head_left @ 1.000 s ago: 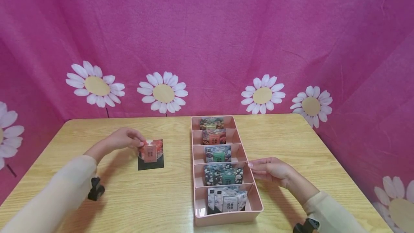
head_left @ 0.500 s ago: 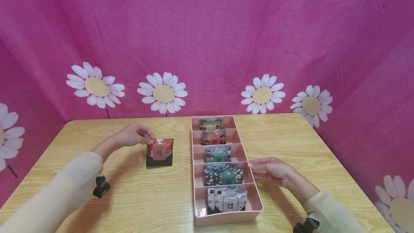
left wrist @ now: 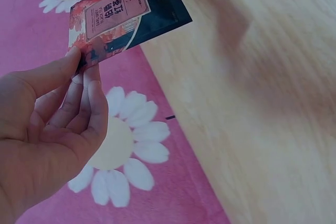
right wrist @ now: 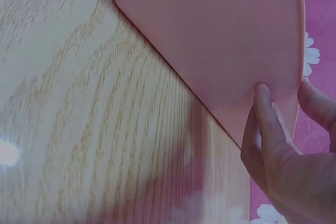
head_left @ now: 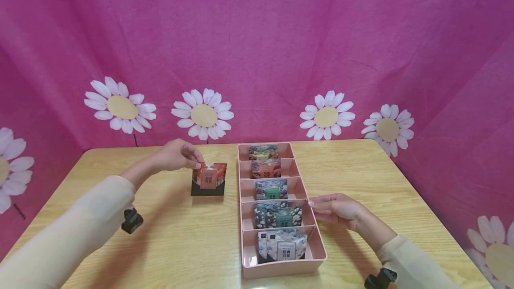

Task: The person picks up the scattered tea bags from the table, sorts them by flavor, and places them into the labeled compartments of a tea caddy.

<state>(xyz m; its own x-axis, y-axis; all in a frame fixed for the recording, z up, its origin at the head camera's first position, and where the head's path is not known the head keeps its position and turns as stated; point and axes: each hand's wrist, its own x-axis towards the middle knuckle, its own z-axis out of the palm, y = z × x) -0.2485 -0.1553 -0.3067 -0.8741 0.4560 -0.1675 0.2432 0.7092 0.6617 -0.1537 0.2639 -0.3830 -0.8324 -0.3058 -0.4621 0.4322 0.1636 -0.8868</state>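
My left hand pinches a red-and-black tea sachet by its top left corner, left of a pink divided box. The left wrist view shows that sachet between the thumb and a finger, its lower part off the table edge line. At the box's right side, my right hand touches the wall. Seen from the right wrist, nearly straight fingers press the outer wall, while the thumb rests at the rim. The box lies lengthwise away from me.
Several compartments hold upright sachets: white ones nearest, then dark teal, blue-green, red and a greenish one farthest. The wooden table ends at a pink daisy-print cloth.
My left hand has carried the red tea sachet rightward, toward the box, and up off the table. The right hand and the box have stayed in place.
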